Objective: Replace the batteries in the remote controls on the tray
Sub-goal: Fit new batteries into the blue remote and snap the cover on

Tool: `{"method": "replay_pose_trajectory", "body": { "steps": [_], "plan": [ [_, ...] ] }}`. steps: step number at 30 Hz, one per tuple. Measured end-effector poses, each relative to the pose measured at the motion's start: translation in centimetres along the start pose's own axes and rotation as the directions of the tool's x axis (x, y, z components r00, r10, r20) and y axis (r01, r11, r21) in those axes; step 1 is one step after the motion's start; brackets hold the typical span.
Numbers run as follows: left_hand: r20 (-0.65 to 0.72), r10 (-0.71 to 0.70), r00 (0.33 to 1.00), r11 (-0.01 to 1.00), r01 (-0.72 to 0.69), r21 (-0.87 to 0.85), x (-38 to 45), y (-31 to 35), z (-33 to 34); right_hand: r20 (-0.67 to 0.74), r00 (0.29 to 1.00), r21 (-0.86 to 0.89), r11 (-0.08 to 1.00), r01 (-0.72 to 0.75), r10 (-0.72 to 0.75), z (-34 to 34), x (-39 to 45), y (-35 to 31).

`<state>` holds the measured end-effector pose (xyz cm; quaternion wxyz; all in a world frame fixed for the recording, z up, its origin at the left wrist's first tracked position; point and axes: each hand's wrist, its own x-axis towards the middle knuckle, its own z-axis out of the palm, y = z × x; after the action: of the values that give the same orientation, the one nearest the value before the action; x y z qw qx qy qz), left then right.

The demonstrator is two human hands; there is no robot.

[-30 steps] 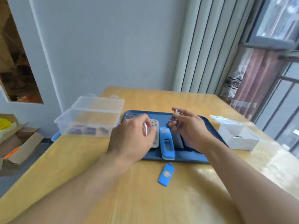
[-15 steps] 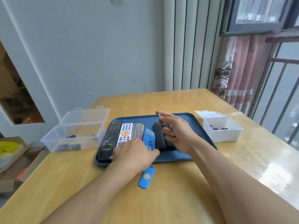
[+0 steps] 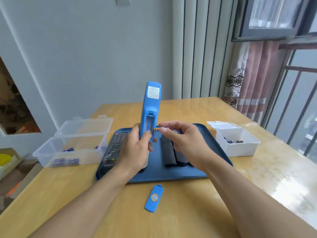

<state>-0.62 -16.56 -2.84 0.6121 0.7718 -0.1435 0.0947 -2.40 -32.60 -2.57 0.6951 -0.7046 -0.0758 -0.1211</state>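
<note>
One battery (image 3: 158,129) is pinched in the right hand (image 3: 182,140), just beside the open bay of the blue remote (image 3: 151,107), which the left hand (image 3: 135,150) grips upright above the tray (image 3: 197,170). Loading is in hand; next, the battery likely needs aligning and pressing in.

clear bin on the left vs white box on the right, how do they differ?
The clear bin is see-through, wider and long; the white box is opaque, smaller and squarish. The clear bin's lid stands up behind it; the white box's lid lies back flatter. Both are open, hold loose batteries and sit on the table beside the tray.
</note>
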Motion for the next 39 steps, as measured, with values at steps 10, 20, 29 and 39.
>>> {"method": "replay_pose_trajectory", "body": {
  "steps": [10, 20, 29, 39],
  "plan": [
    [0.267, 0.059, 0.962, 0.959, 0.020, -0.284, -1.6, -1.3, -1.1, -0.005, 0.974, -0.297, 0.931, 0.213, -0.224, 1.3, -0.9, -0.4],
    [0.370, -0.094, 0.924, 0.848, 0.269, -0.457, -1.5, -1.2, -1.8, 0.013, 0.972, -0.261, 0.938, 0.228, -0.233, 2.3, -2.1, -0.8],
    [0.363, -0.194, 0.911, 0.788, 0.365, -0.497, -1.6, -1.0, -1.8, 0.067, 0.979, -0.286, 0.936, 0.203, -0.191, 2.4, -1.6, 0.1],
    [0.296, -0.200, 0.934, 0.762, 0.339, -0.552, -1.2, -0.7, -1.9, -0.054, 0.979, -0.316, 0.934, 0.168, -0.194, 1.9, -1.0, 0.0]
  ]
}}
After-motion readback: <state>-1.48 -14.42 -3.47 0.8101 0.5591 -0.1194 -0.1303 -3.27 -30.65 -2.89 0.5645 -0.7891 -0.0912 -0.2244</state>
